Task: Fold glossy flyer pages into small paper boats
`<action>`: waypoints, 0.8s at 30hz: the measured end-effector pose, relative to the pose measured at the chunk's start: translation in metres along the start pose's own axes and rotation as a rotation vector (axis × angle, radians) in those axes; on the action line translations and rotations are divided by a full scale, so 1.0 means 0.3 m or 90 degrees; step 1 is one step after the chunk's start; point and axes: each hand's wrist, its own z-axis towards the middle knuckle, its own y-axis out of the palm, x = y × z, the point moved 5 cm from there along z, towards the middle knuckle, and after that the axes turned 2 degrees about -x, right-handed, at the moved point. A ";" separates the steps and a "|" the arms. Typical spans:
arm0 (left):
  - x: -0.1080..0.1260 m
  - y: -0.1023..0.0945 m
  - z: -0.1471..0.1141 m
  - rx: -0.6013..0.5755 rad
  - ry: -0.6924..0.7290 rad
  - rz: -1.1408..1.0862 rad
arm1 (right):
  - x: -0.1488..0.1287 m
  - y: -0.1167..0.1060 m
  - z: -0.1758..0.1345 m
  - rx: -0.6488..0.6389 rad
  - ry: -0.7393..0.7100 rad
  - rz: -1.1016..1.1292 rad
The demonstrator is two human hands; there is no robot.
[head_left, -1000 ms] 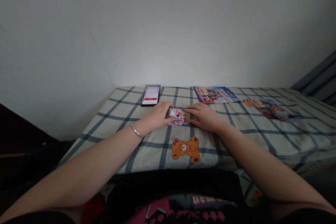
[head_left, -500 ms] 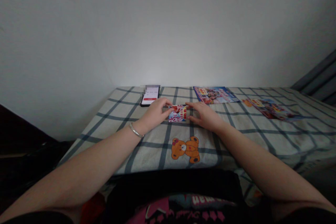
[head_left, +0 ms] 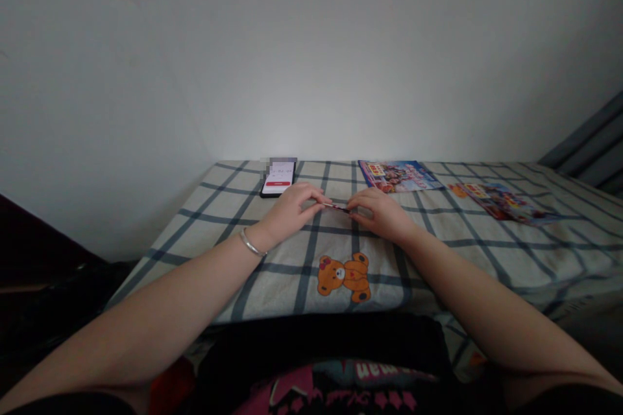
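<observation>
Together, our two grips are closed on one small paper leaflet (head_left: 335, 207), held level between them and seen almost edge-on, so its printed face is hidden from us. Our left hand (head_left: 294, 206) pinches its left end between thumb and fingers; our right hand (head_left: 379, 213) pinches its right end the same way. We wear a silver bangle (head_left: 253, 243) on the left wrist. Under our hands spreads a checked cloth (head_left: 204, 243), with a printed teddy bear (head_left: 344, 277) on the near side. Just beyond our left hand lies a lit smartphone (head_left: 278, 181). Far right of it rests a colourful flyer (head_left: 402, 176), and farther right, slightly nearer us, a second flyer (head_left: 509, 203). A pale wall (head_left: 311, 52) rises behind.
</observation>
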 end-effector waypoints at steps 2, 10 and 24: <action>0.001 0.004 0.001 -0.014 0.015 -0.004 | -0.004 -0.005 0.000 0.007 -0.012 -0.004; -0.004 0.030 -0.002 -0.078 0.077 0.040 | -0.035 -0.030 -0.003 0.011 -0.075 -0.086; -0.010 0.082 -0.014 -0.236 0.119 0.225 | -0.047 0.017 -0.007 -0.119 -0.076 -0.028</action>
